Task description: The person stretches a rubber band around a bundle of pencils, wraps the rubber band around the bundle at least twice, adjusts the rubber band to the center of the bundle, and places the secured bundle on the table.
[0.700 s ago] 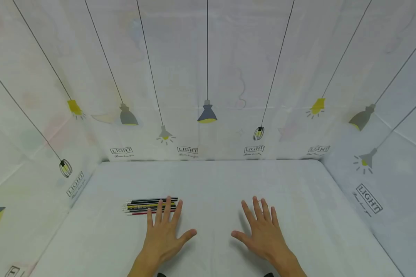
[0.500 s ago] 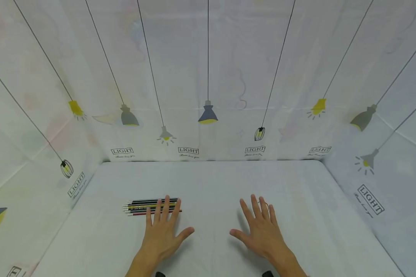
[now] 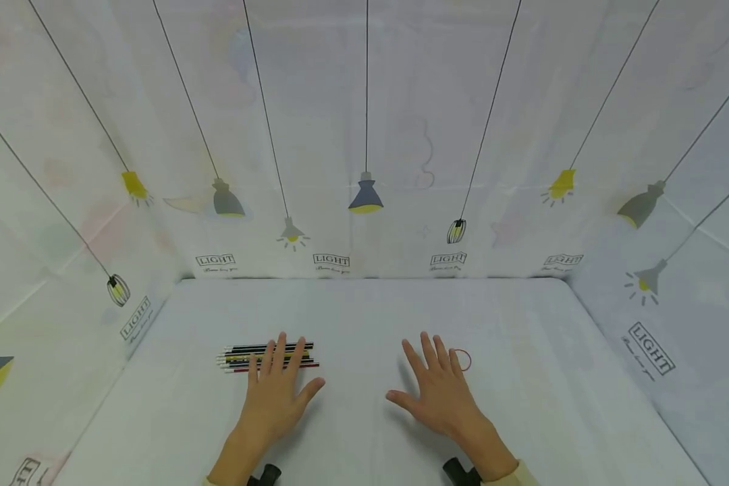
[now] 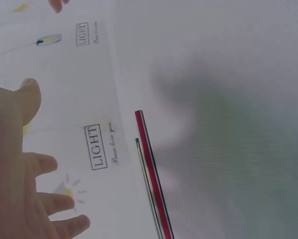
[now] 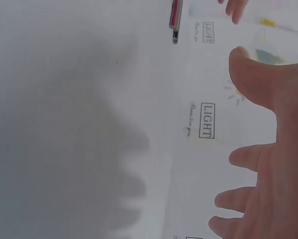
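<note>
Several pencils (image 3: 237, 359) lie side by side in a flat bundle on the left of the table, black, yellow and red ones among them. My left hand (image 3: 271, 403), fingers spread, hovers in front of the bundle, its fingertips overlapping the pencils in the head view. A thin red ring (image 3: 470, 360), like a rubber band, lies on the right part of the table. Just left of that ring is my right hand (image 3: 442, 398), fingers spread and holding nothing. In the left wrist view a red pencil (image 4: 151, 169) shows beyond the left hand's fingers.
A white cloth covers the table (image 3: 364, 317). Behind it and at both sides hang white sheets (image 3: 316, 135) printed with lamps and the word LIGHT. A black wrist camera mount (image 3: 458, 471) shows below the right hand, and another (image 3: 267, 475) below the left.
Both hands have shifted a little left and away from me, still spread. The red ring, mostly behind the right fingers before, now shows more fully. The pencils lie as before.
</note>
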Demonstrator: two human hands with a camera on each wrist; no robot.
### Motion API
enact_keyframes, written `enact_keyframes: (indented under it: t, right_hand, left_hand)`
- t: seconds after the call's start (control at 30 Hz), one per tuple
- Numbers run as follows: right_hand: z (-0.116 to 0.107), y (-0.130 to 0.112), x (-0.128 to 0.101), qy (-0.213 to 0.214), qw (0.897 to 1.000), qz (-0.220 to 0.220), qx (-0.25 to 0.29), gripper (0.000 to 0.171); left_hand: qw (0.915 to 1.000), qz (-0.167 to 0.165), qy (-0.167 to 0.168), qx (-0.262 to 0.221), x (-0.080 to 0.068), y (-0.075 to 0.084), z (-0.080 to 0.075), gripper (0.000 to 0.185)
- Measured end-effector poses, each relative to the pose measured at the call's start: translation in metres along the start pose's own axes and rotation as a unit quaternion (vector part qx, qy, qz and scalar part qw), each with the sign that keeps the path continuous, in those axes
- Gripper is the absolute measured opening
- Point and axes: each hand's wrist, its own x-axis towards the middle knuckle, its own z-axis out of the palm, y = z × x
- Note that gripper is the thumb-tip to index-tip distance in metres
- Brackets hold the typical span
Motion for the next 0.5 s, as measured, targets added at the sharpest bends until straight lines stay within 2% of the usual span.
enact_keyframes:
  t: [0.2, 0.5]
  right_hand:
    - [0.007, -0.007, 0.012, -0.007, 0.999, 0.0, 0.032, 0.088]
    - [0.014, -0.018, 0.02, -0.004, 0.996, 0.007, 0.087, 0.082]
  left_hand:
    - [0.9996, -0.019, 0.003, -0.02, 0.004, -0.012, -0.004, 0.08]
    - [0.9985, -0.008, 0.024, -0.048, 0.002, -0.03, -0.008, 0.07]
